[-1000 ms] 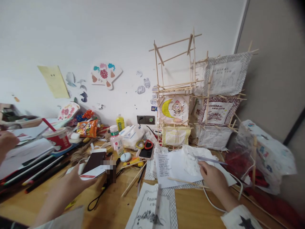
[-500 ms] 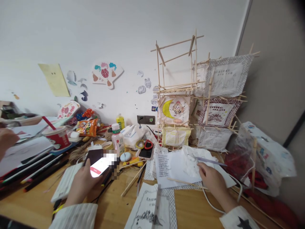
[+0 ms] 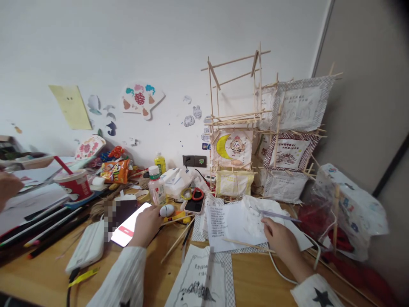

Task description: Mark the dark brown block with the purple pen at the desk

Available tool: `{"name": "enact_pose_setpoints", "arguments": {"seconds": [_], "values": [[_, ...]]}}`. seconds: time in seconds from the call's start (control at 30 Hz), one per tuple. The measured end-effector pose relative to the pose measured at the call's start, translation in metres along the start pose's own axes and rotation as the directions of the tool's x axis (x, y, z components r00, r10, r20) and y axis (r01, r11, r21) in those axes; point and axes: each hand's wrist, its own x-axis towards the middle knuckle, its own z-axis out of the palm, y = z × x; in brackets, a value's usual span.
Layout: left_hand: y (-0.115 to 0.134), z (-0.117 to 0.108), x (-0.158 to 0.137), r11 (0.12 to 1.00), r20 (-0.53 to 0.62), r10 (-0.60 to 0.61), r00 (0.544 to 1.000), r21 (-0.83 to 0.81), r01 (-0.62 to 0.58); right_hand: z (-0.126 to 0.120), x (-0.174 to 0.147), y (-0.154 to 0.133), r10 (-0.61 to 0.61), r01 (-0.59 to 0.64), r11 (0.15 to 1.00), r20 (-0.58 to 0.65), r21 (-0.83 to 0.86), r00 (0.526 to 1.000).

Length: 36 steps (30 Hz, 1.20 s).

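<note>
My left hand (image 3: 148,224) is beside the right edge of a lit phone (image 3: 130,227), partly covering it. Its fingers stretch away from me toward a white oval object (image 3: 167,210), and whether they touch it is unclear. The phone lies screen up against a dark flat item (image 3: 125,212). On the right, my right hand (image 3: 281,241) rests over white sheets of paper (image 3: 228,217) with thumb and fingers drawn together. What is between the fingertips is too small to make out. Just beyond them lies a long purplish strip (image 3: 279,216) on the crumpled paper.
A stick frame (image 3: 234,119) with paper panels stands against the wall. Around the table are a bottle (image 3: 156,187), a red cup (image 3: 75,185), a white power bank (image 3: 85,246), markers (image 3: 54,224), red-handled scissors (image 3: 197,194) and a drawn sheet (image 3: 200,277). Another hand (image 3: 9,187) shows at far left.
My left hand has let go of the phone and shifted right, toward the white oval object. The phone now lies a little farther left. My right hand stays almost where it was.
</note>
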Motion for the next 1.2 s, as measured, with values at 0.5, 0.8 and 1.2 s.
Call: {"name": "enact_pose_setpoints", "arguments": {"seconds": [0.5,0.8,1.2], "values": [[0.028,0.016,0.036,0.999,0.107,-0.021,0.994,-0.045,0.026,-0.007,-0.001,-0.01,-0.02,0.02,1.0,-0.013,-0.014,1.0],[0.024,0.028,0.058,0.998,0.211,-0.038,0.977,-0.043,0.048,-0.007,-0.002,-0.012,-0.039,0.039,0.999,0.001,-0.009,0.999],[0.038,-0.03,0.032,0.982,-0.08,0.021,0.997,-0.183,-0.035,0.002,-0.002,-0.011,-0.038,0.057,0.979,-0.096,0.198,0.995]]}}
